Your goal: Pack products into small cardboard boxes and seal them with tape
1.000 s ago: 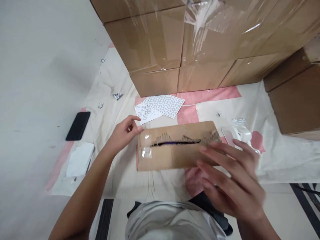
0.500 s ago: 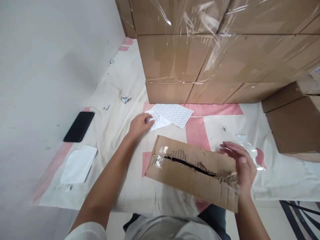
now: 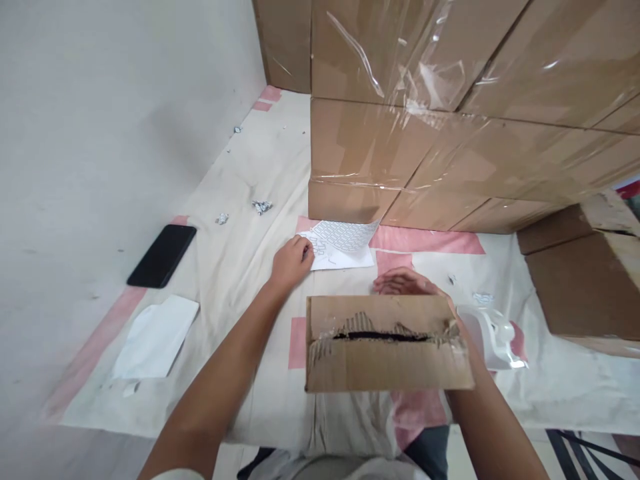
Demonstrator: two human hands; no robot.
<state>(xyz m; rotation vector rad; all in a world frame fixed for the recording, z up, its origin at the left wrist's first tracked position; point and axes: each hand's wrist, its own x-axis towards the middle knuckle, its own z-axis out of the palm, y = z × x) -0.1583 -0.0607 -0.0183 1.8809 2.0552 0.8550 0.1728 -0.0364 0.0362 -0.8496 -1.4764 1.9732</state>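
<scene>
My left hand (image 3: 294,259) rests on the cloth-covered table with its fingers curled in at the left edge of a white sheet of labels (image 3: 345,259). A second label sheet (image 3: 345,233), printed with rows of small outlines, overlaps it, and its right corner lifts up. Nearer to me is a cardboard box (image 3: 387,367) with a ragged torn slit along its top seam. Beyond the box's far edge, my right hand (image 3: 407,283) has its fingers stretched out to the left; its forearm runs by the box's right end. The box hides part of that hand.
Taped cartons (image 3: 360,147) form a stack at the back, and another carton (image 3: 580,273) sits on the right. A black phone (image 3: 161,256) and folded white paper (image 3: 156,339) lie at left. A white plastic tape dispenser (image 3: 493,337) is right of the box. Crumpled scraps (image 3: 261,207) dot the cloth.
My right hand has moved left from the box's right end to behind its far edge. The box has turned squarer to me. The upper label sheet's right corner has risen.
</scene>
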